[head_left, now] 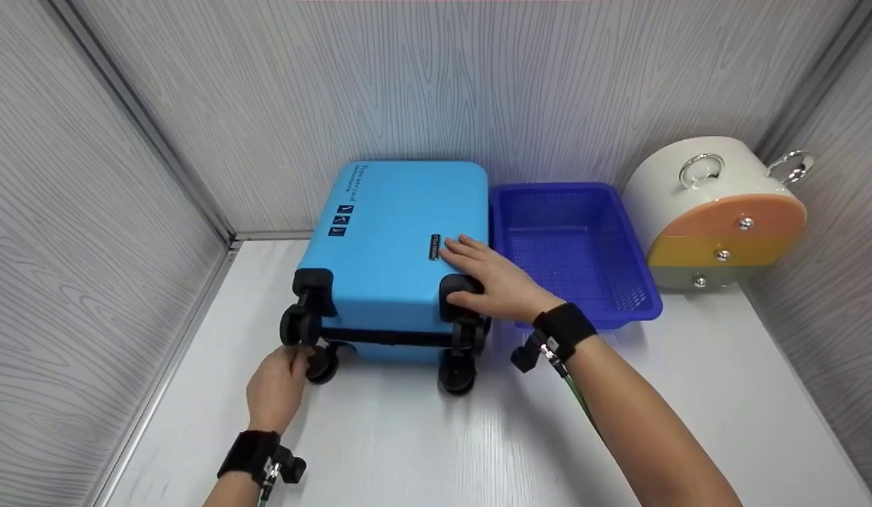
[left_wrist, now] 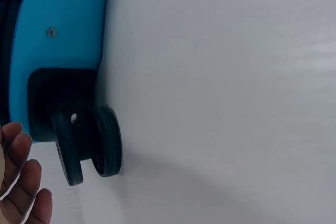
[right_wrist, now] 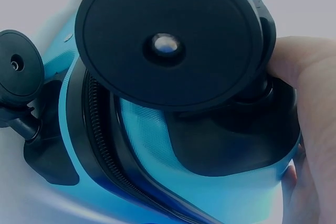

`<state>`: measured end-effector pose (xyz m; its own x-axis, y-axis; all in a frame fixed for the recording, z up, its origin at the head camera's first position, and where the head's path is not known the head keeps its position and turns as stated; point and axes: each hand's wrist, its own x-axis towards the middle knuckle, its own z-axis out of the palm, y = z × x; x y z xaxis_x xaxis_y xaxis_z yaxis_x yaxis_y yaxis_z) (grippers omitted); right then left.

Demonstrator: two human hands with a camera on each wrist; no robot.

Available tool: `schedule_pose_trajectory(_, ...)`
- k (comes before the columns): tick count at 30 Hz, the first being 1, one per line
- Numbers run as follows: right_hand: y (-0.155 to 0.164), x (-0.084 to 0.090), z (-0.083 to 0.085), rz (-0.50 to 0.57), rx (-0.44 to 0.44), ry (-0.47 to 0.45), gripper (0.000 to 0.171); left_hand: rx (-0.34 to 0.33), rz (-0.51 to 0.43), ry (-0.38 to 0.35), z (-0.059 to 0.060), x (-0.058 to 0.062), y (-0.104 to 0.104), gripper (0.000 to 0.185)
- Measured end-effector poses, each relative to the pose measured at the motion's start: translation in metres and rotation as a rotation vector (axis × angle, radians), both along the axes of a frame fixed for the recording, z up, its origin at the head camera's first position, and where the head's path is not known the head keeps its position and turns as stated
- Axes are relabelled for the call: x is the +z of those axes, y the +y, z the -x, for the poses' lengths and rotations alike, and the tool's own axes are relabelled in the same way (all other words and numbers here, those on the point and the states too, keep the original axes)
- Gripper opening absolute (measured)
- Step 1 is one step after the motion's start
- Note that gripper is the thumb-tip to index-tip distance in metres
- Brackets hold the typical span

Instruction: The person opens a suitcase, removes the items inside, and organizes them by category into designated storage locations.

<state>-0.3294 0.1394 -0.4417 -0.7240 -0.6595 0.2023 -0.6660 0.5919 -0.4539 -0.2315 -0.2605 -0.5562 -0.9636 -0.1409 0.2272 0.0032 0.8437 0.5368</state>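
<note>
Suitcase (head_left: 401, 246), bright blue with black wheels, lies flat; right hand (head_left: 489, 278) rests open atop, left hand (head_left: 281, 387) touches a wheel.

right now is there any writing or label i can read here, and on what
Nothing can be read for certain.
Blue suitcase, far left corner: a line of dark print, too small to read.
Below it: three small dark square signs, blurred.
Near the right hand: a small dark badge, unreadable.

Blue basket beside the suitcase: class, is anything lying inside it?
No, in the head view the blue basket shows only its bare mesh floor and walls beside the blue suitcase.
</note>
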Motion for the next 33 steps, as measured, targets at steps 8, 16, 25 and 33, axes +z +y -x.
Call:
schedule_pose_trajectory(8, 0.002, 0.000, 0.000, -0.003, -0.002, 0.008, 0.074, 0.031, -0.095, -0.113, 0.024, 0.008, -0.022, 0.027)
schedule_pose_trajectory(16, 0.001, 0.000, 0.000, -0.011, -0.009, 0.001, 0.074, 0.006, -0.141, -0.187, 0.054, 0.017, -0.035, 0.031)
schedule_pose_trajectory(25, -0.001, -0.004, -0.001, -0.001, -0.001, -0.002, 0.073, -0.029, -0.191, -0.165, 0.069, 0.019, -0.031, 0.033)
schedule_pose_trajectory(33, 0.002, -0.003, -0.001, 0.013, -0.010, -0.033, 0.072, -0.012, -0.245, -0.166, 0.078, 0.018, -0.019, 0.033)
